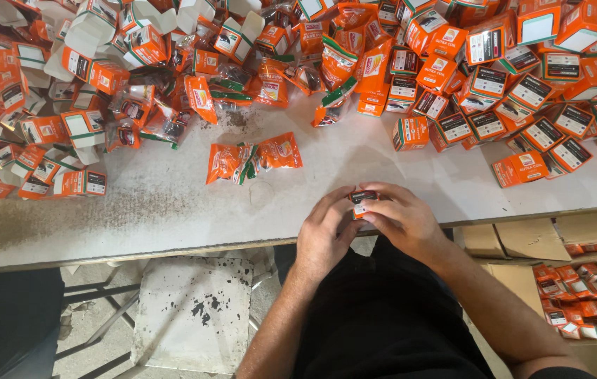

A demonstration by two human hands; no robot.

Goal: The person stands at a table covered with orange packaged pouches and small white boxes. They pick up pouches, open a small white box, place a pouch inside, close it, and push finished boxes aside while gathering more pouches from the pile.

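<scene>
White and scuffed, with brown dust ground into its surface, the tabletop [172, 203] fills most of the downward view from a head camera. At its near edge both of the person's hands meet around one small orange carton [363, 202]. The left hand [325, 231] curls against the carton's left side, fingers bent and resting on it; the right hand [402, 216] arches over the top and right side, fingertips pinching the end that shows a dark and white panel. Only a sliver of the carton is visible between the fingers, so whether its flap is closed cannot be told. The work appears to be closing or squaring up this carton, and doing that cleanly would likely mean steadying the body with one hand while the other presses the flap straight, without crushing the thin card. Just beyond the hands, well apart from them, two orange plastic packets [253, 160] lie side by side on bare tabletop. Farther out, a heap of open, partly folded cartons [46, 126] spreads across the left, more sealed packets [242, 84] pile at top centre, and a dense mound of closed orange cartons [523, 105] covers the right. Below the tabletop's right edge, a cardboard box [516, 281] holds more orange cartons. A paint-chipped white stool [193, 312] stands on the floor at lower left.
</scene>
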